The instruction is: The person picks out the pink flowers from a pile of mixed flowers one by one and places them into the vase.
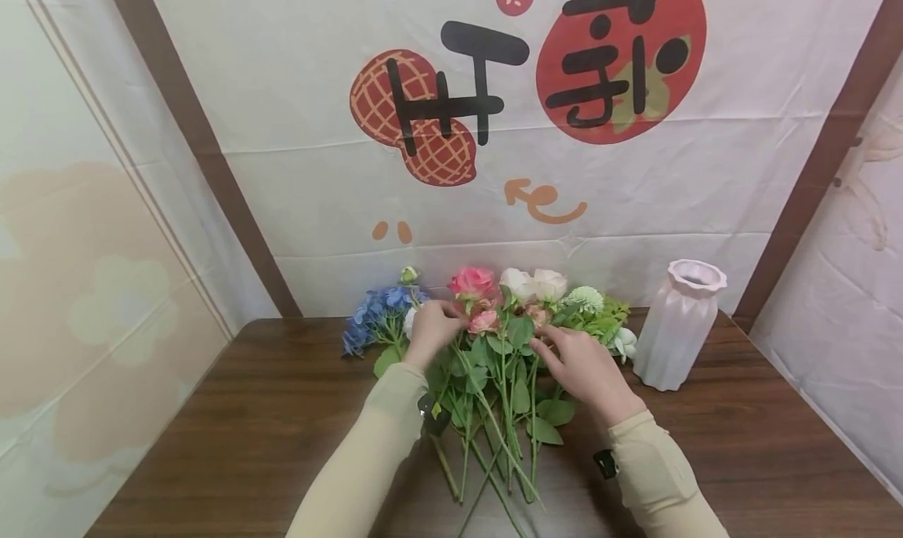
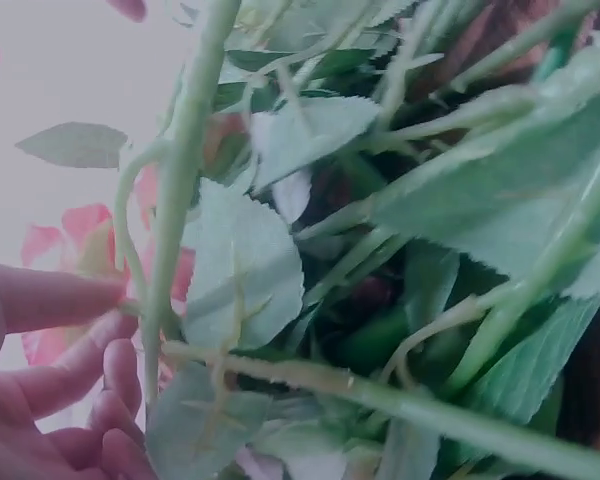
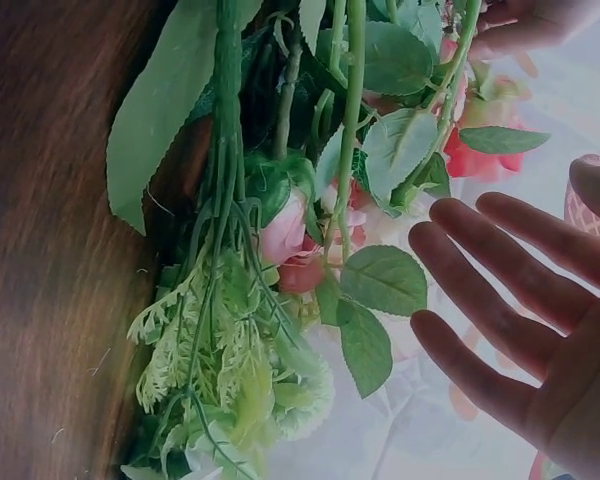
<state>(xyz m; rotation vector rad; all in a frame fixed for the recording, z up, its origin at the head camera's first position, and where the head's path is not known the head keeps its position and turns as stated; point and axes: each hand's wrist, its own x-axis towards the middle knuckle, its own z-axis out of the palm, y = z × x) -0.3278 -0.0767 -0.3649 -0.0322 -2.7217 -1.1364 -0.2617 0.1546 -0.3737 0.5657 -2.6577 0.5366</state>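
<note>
A spread of flowers with long green stems [image 1: 504, 428] lies on the table. My left hand [image 1: 436, 332] is at the left of the pink rose heads [image 1: 473, 282]. In the left wrist view, its thumb and finger pinch a thin green stem [image 2: 132, 235] beside a serrated leaf [image 2: 242, 262]. My right hand [image 1: 584, 365] is over the right side of the flowers, below the white roses [image 1: 532, 285]. Seen from the right wrist, its fingers [image 3: 490, 290] are spread and hold nothing, close to a small leafy sprig [image 3: 385, 278].
A pale pink fluted vase [image 1: 677, 326] stands upright on the wooden table [image 1: 282, 428], right of the flowers. Blue hydrangeas [image 1: 377, 314] lie at the left, and a pale green pompom flower [image 1: 584, 299] at the right. A printed cloth [image 1: 303, 185] hangs behind the table.
</note>
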